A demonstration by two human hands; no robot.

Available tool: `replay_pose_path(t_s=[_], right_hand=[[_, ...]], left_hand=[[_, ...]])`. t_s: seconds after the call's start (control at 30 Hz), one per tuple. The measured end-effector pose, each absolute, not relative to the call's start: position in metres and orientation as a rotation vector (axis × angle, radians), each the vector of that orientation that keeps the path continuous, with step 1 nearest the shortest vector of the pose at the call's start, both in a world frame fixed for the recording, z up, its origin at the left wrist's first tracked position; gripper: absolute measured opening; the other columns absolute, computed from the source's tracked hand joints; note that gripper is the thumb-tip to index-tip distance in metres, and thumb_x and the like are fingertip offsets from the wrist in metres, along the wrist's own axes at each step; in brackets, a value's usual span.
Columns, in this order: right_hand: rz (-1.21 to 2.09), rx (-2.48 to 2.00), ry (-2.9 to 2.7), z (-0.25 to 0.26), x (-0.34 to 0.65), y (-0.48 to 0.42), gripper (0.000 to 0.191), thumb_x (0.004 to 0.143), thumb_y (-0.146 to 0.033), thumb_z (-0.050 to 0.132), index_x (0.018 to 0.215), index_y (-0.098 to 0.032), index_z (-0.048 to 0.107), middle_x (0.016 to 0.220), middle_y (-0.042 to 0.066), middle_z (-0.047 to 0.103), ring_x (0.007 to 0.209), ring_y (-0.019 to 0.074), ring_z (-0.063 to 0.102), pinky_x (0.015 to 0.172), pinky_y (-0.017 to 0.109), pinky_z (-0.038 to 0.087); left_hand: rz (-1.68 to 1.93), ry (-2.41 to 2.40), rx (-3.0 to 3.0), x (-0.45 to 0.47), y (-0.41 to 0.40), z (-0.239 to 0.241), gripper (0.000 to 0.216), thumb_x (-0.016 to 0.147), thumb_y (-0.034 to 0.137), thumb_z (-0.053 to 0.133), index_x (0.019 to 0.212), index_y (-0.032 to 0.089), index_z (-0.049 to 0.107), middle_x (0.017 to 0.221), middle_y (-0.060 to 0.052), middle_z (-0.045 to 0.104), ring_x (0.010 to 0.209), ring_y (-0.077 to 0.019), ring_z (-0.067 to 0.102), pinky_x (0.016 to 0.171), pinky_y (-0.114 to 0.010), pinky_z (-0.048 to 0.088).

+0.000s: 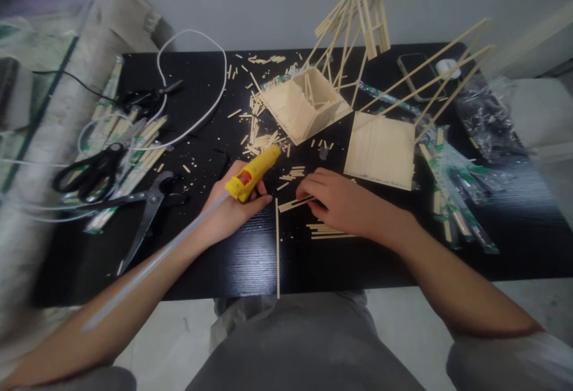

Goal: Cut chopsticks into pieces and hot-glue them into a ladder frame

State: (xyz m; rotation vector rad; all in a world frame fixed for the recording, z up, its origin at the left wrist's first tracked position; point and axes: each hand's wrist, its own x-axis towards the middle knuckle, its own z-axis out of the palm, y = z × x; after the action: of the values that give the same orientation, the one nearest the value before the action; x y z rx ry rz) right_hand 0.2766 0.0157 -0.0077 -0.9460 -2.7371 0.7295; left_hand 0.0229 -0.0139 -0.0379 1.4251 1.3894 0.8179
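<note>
My left hand [230,207] is closed around a yellow glue gun [252,174] whose tip points up and right; a long clear glue stick [152,265] sticks out of its back along my forearm. My right hand [338,198] rests on the black table [233,265], fingers pinched on a short wooden stick [293,203]. A long thin stick [277,248] lies upright between my hands. Several cut sticks [326,233] lie under my right wrist.
Behind my hands stand a small open stick-built box [304,104], a flat stick panel [381,150] and a tall stick frame [358,15]. Black scissors [89,170], metal shears [145,212] and a white cable [197,80] lie left. Wrapped chopsticks [452,200] lie right.
</note>
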Motion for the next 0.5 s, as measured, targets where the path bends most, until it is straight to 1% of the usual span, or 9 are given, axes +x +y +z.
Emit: replay_pose_path(t_s=[0.2,0.37,0.5], right_hand=[[0.78,-0.889,-2.74,-0.0072,0.2754,0.0137,0.028,0.087,0.004,0.058,0.104,-0.015,0.071,0.103,0.01,0.075,0.101,0.0266,0.065,0.094,0.042,0.053],[0.754,-0.875,-2.744,-0.0078,0.2748,0.0136,0.028,0.087,0.003,0.059,0.105,-0.015,0.071,0.104,0.011,0.075,0.101,0.0266,0.066,0.094,0.041,0.053],[0.747,-0.873,-2.755,-0.0082,0.2748,0.0138,0.024,0.088,0.002,0.06,0.102,-0.014,0.071,0.103,0.011,0.074,0.101,0.0269,0.067,0.095,0.041,0.053]], left_hand=[[0.704,1.529,1.645,0.0281,-0.0171,-0.0327,0.039,0.076,0.036,0.086,0.098,0.026,0.055,0.08,0.007,0.066,0.062,-0.0136,0.056,0.062,-0.029,0.044],[0.6,1.551,1.801,0.0271,-0.0159,-0.0339,0.048,0.075,0.044,0.087,0.105,0.026,0.054,0.085,0.006,0.067,0.067,-0.0156,0.061,0.065,-0.029,0.043],[0.554,1.495,1.881,0.0248,-0.0154,-0.0346,0.049,0.075,0.04,0.085,0.108,0.026,0.052,0.086,0.005,0.068,0.073,-0.0175,0.065,0.068,-0.029,0.044]])
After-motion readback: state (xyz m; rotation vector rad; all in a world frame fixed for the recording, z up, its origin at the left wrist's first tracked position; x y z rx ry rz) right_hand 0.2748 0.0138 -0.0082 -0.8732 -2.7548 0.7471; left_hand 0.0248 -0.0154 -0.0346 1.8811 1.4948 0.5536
